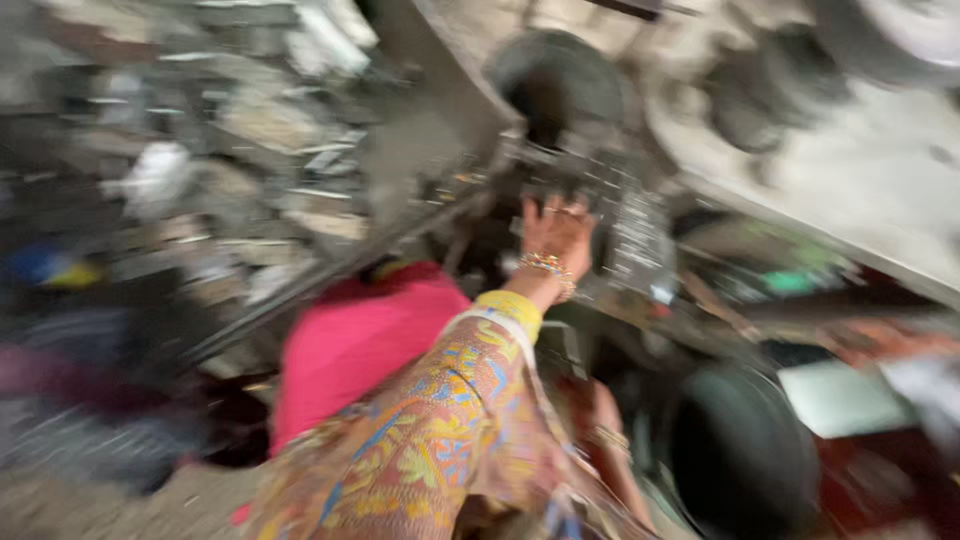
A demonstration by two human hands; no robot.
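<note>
The whole view is smeared by motion. My left hand (556,235), with bangles at the wrist and a patterned sleeve with a yellow cuff, reaches up to a dark metal machine part (600,190). Its fingers lie spread against that part; I see nothing held in it. Lower right, my right forearm (608,445) with a bangle shows beside the sleeve. Its hand (585,392) is blurred against dark shapes, and I cannot tell whether it holds anything.
A pink cloth (350,340) lies left of my arm. A round dark opening (555,85) sits above the machine. A heap of grey scrap (230,140) fills the left. A black round object (740,460) and a pale flat piece (840,395) are at the lower right.
</note>
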